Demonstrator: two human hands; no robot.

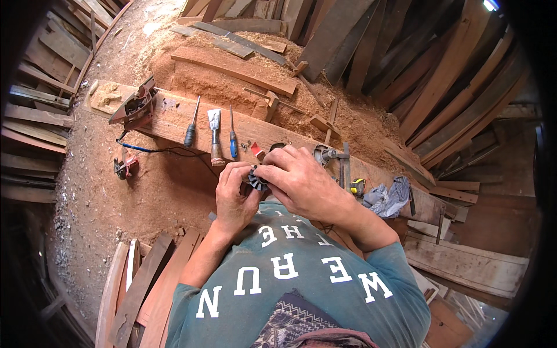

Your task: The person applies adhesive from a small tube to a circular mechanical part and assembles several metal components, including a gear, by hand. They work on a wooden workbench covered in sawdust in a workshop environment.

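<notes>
Across a sawdust-strewn work area, a long, thick, reddish-brown wooden bench (174, 124) is carrying what look like the pieces of a power tool. The work seems to be standing partway: the pieces are lying apart, and I cannot tell whether they are coming asunder or going together. Toward the bench's left end, a dark-red, boat-shaped housing (130, 110) is resting with its inside showing, which suggests that opening it is already done, while closing it is apparently remaining. Over the near edge, both hands are busy: the left hand (234, 200) is gripping narrowly, and the right hand (304, 180) is pinching from the other side, with a small, round, black finned part (256, 178) held between them. Just beyond the right hand, a silver-grey, rounded metal piece (328, 155) is sitting on the bench. Farther left, 3 hand tools are lying unused: a flat-bladed tool with a wooden handle (215, 136), a dark-handled screwdriver (190, 136) and a blue-handled screwdriver (233, 142). A small red fragment (257, 151) is lying near the fingers. The finned part itself is hovering close to the wearer's shirt, looking dark and wheel-like; its flat blades are radiating outward, lighter grey where light is catching them, while the fingers are hiding its far side.
</notes>
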